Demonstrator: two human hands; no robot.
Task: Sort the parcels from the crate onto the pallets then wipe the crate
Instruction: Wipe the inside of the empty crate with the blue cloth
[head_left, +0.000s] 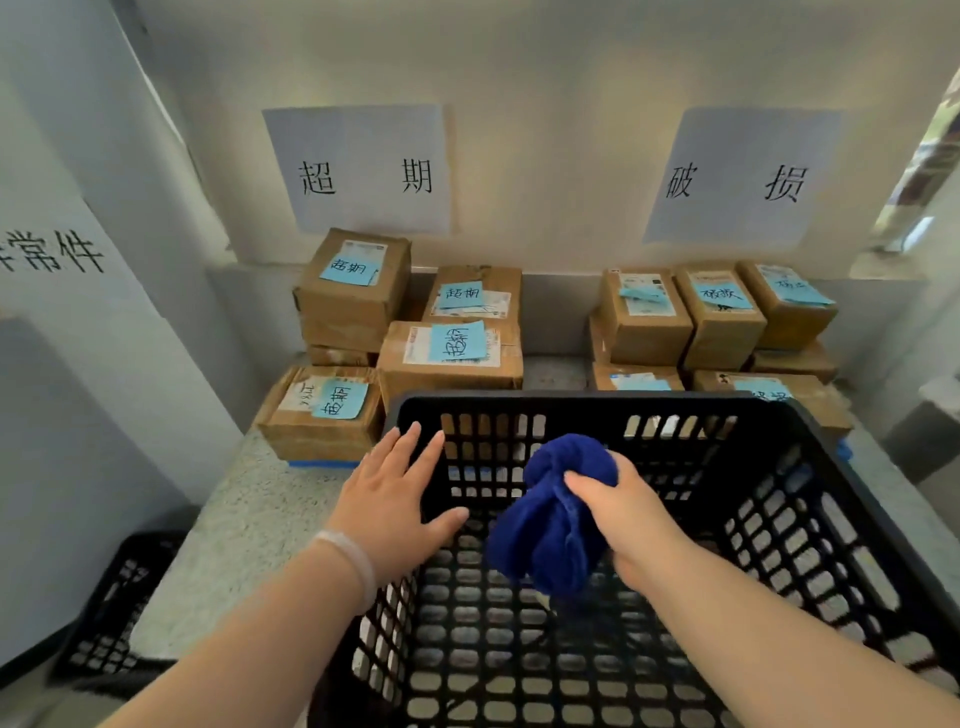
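- A black plastic lattice crate (571, 401) fills the foreground on a speckled grey floor (244, 512). No parcels are inside; only its slotted bottom and walls show.
- The right hand (621, 517) is over the inside of the crate, fingers and thumb curled tight round a bunched dark blue cloth (553, 519). The cloth bulges above the fist and hangs below it, above the crate's bottom.
- The left hand (395, 499) is flat, palm down, fingers straight and spread, holding nothing. It lies over the crate's left wall near the far left corner; whether it touches the rim I cannot tell.
- A pale wristband (349, 557) circles the left wrist.
- Beyond the crate, the left stack of parcels (449, 364), brown cardboard boxes with light blue handwritten notes on top, stands against the wall under the paper sign 超期 (363, 171).
- A blue pallet edge (314, 464) shows under the nearest box of that stack.
- The right stack of parcels (722, 325), with similar blue notes, stands well apart from the left one, under the paper sign 破损 (737, 179).
- A third sign (54, 254), partly cut off, is on the left wall.
- A second black crate (114, 597) sits low at the left.
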